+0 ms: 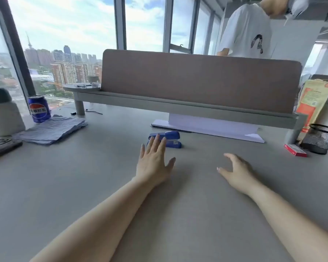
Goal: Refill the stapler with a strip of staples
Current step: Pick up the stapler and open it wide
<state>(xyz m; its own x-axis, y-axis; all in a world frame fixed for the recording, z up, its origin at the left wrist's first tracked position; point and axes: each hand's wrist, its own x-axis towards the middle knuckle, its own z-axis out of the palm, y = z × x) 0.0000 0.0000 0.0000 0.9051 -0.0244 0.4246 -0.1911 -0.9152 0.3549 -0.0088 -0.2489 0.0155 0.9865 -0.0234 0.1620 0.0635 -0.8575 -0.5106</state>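
The blue stapler (166,141) lies on the grey counter (83,176) just beyond the left hand (152,165), its long axis running left to right; that hand's spread, empty fingertips overlap its left end, though contact is unclear. The right hand (237,172) hovers loosely open and empty, farther from the glossy plastic stapler and nearer the red staple box (295,149) far right.

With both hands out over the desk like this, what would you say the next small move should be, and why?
Probably close the left hand around the blue stapler: its fingers already overlap the stapler's near end, and both hands are empty. The right hand hovers open, with the red staple box lying farther to its right.
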